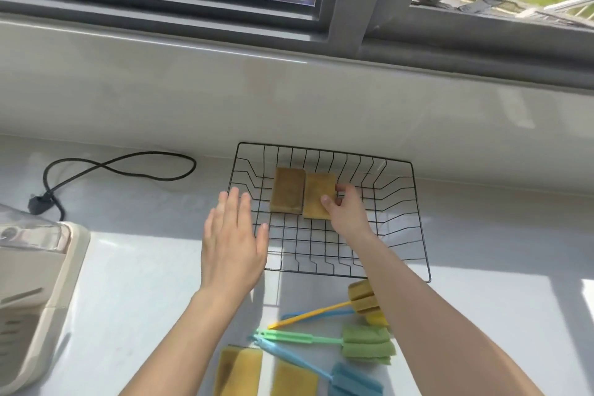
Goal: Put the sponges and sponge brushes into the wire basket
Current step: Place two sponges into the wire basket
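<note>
A black wire basket (pixel 414 202) stands on the white counter by the window wall. Two yellow-brown sponges lie side by side inside it: the left sponge (pixel 287 190) lies free, and my right hand (pixel 347 210) grips the right sponge (pixel 316 194) at its right edge. My left hand (pixel 233 235) hovers flat with fingers apart at the basket's left rim, holding nothing. In front of the basket lie a yellow sponge brush (pixel 364 302), a green sponge brush (pixel 366 344), a blue sponge brush (pixel 352 382) and two more yellow sponges (pixel 239 371) (pixel 294 378).
A beige appliance with a clear lid (pixel 35 270) sits at the left edge of the counter. Its black power cord (pixel 112 167) loops along the back wall. A grey-framed window (pixel 337 3) rises above the tiled sill.
</note>
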`<state>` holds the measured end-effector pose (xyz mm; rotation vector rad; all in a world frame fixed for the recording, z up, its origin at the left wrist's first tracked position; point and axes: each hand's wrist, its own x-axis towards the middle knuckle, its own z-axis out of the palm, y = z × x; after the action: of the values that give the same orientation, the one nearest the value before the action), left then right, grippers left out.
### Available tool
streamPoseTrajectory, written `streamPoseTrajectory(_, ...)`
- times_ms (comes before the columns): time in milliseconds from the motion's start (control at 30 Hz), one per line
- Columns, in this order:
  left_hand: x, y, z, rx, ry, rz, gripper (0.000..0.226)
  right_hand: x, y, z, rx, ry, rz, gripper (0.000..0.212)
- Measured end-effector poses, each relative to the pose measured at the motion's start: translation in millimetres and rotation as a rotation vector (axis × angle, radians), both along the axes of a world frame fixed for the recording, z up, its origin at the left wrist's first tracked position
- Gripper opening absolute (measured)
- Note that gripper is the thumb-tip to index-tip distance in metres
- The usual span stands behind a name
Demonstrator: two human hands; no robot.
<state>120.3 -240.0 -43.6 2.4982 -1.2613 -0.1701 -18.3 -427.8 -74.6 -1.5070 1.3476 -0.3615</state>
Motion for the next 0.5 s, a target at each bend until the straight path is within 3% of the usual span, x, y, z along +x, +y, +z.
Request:
streamPoseTrajectory(133,4.8,9.7,-15.7,0.075,0.083,-0.041,0.071,7.4,-1.8,-6.1,0.022,-0.017,-0.017,0.044)
streamPoseTrajectory(500,6.1,10.6,-19.0,0.116,0.047,-0.069,0.075,36.2,6.7,-11.0,0.03,-0.019,0.021,0.044)
